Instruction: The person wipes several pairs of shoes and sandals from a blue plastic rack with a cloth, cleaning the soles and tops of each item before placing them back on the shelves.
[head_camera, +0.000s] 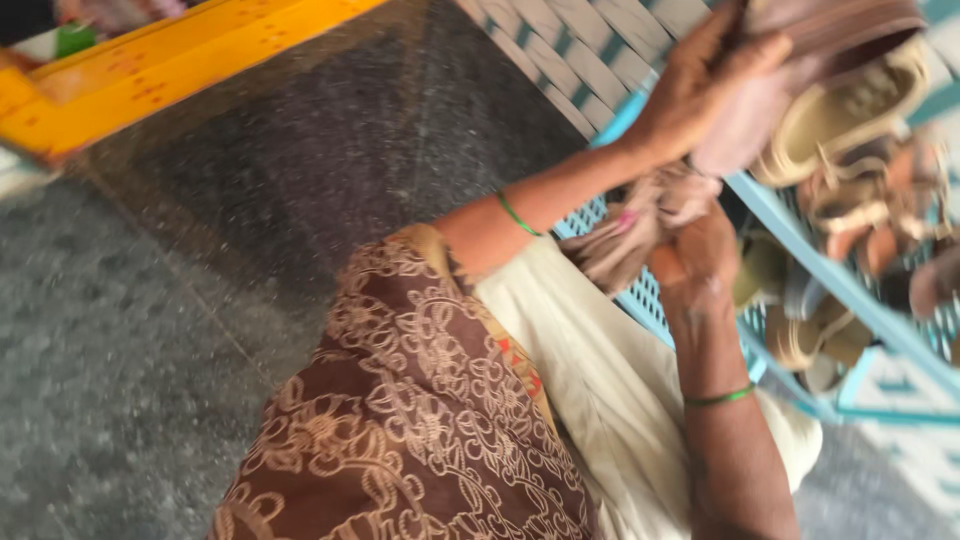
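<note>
The left hand (700, 90) is raised at the top right of the view, fingers curled around the upper edge of a brown sandal (840, 90); motion blur hides just how the fingertips lie. The sandal is held in the air above a light blue plastic rack (800, 235), its long axis running from lower left to upper right, the tan insole turned down and towards the camera. The right hand (700, 262) sits lower, just beside the rack's blue rail, closed around a bunched pinkish-brown cloth (640, 225); the cloth spills out to the left of the fist. Both wrists carry a thin green bangle (518, 214). More sandals (880, 200), brown and tan, lie jumbled on the rack's shelves, too smeared to count. A brown patterned drape (410, 420) and cream fabric cover the person's lap in the foreground. The floor (200, 250) is speckled grey stone. At the top left a yellow board (150, 70) slants across the corner, with small red marks on its face, too blurred to make out.
</note>
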